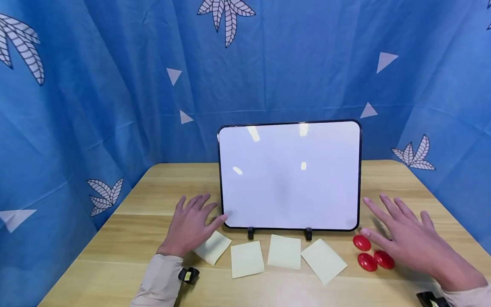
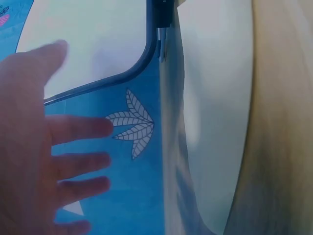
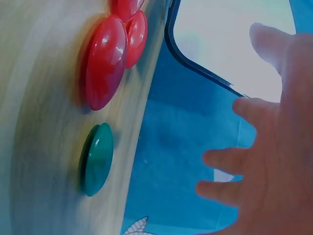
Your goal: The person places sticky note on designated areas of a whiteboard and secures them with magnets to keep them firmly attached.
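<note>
My left hand (image 1: 192, 228) is held with fingers spread and holds nothing, near the lower left corner of a white board (image 1: 287, 175) in a black frame. Below that hand lies a pale yellow paper note (image 1: 214, 248), partly covered by it. On the other side, my right hand (image 1: 410, 241) is also spread with nothing in it. Three glossy red oval pieces (image 1: 367, 262) lie on the table beside its thumb. The right wrist view shows a green oval piece (image 3: 99, 160) near them, hidden by the hand in the head view.
The board stands upright on small black feet (image 1: 251, 233). More pale yellow notes, a straight one (image 1: 284, 252), a turned one (image 1: 324, 261) and another (image 1: 247, 259), lie in front of it on the wooden table (image 1: 126, 247). A blue patterned curtain (image 1: 291, 76) surrounds the table.
</note>
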Action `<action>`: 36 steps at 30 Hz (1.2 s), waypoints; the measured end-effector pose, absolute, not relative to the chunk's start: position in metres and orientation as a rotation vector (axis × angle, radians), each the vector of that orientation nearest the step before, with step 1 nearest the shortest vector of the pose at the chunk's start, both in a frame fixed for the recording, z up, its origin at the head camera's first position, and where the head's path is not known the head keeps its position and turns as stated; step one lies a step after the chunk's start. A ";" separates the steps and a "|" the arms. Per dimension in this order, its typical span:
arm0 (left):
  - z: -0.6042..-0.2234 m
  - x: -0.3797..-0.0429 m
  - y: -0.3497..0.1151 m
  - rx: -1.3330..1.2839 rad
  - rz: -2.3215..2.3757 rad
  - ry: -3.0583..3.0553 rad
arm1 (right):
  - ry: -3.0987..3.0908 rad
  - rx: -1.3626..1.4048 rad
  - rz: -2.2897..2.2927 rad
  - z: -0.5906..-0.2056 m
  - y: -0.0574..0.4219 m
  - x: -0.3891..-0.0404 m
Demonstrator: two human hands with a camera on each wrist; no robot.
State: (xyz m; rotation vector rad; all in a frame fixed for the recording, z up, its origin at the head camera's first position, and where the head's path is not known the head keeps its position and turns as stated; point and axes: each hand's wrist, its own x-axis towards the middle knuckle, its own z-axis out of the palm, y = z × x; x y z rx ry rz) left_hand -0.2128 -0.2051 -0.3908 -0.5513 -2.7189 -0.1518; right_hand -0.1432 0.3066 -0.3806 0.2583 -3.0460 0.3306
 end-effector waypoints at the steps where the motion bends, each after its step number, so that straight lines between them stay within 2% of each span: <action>1: -0.390 -0.213 -0.205 -0.556 -0.157 -2.711 | -3.039 0.259 0.331 -0.380 0.307 -0.143; 16: -0.385 -0.210 -0.202 -0.632 -0.319 -2.686 | -2.962 0.270 0.490 -0.373 0.317 -0.147; 36: -0.386 -0.206 -0.209 -0.559 -0.357 -2.908 | -2.982 0.189 0.543 -0.380 0.331 -0.148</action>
